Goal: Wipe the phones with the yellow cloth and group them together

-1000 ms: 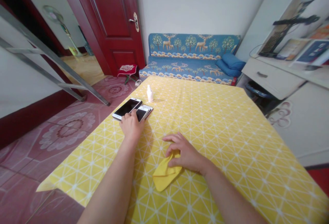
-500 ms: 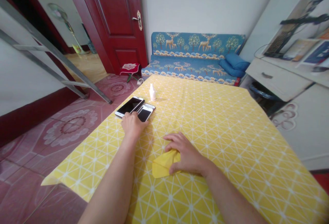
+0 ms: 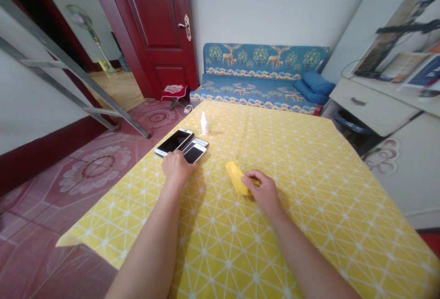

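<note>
Right hand (image 3: 265, 192) pinches the yellow cloth (image 3: 236, 176), seemingly readying it, as left hand (image 3: 176, 166), grip unclear, touches the smaller phone (image 3: 195, 153) farther left, next likely needing steadiness!

Our left forearm (image 3: 153, 235), bare, reaches forward | we hold our left hand (image 3: 176, 166) back upward, fingers bent, thumb to the right | our right forearm (image 3: 305, 248), bare, slants inward | our right hand (image 3: 265, 192) pinches, thumb opposing curled fingers, apart from the left
</note>
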The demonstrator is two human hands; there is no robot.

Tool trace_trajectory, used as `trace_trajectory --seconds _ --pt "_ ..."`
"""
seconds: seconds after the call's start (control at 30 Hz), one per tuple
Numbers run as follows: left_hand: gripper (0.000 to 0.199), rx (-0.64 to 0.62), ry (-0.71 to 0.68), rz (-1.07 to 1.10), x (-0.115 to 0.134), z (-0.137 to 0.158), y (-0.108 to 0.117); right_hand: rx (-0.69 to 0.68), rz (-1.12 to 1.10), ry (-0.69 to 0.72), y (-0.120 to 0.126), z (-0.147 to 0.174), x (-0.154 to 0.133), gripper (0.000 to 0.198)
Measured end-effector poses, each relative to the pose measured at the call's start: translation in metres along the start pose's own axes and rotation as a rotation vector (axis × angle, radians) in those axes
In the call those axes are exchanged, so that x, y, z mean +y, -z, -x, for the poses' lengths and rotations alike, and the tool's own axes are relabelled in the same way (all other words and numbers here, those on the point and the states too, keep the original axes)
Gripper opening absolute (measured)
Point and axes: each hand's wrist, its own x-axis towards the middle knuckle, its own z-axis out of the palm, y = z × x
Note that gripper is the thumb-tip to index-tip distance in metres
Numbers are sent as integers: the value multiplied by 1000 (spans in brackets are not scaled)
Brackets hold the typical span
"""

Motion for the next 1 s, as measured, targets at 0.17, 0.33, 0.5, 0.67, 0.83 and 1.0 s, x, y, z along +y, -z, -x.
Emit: trace_trajectory --seconds 0.17,0.33,0.5,0.67,0.83,1.0 --pt "65 -67 -8 20 -1 -1 4 74 194 16 2 -3 10 26" --pt "57 35 -32 202 3 0 4 105 277 55 2 -7 11 17" --pt "41 -128 -129 857 45 19 -2 302 -50 -32 6 -14 18 21" --pt "41 -857 -121 1722 113 53 -18 602 -375 -104 13 -24 33 27" --pt "38 -1099 -82 2045 140 71 -36 744 -455 -85 25 -32 40 32" --pt "44 -1156 -98 2113 132 71 -50 638 -560 -51 35 -36 37 35"
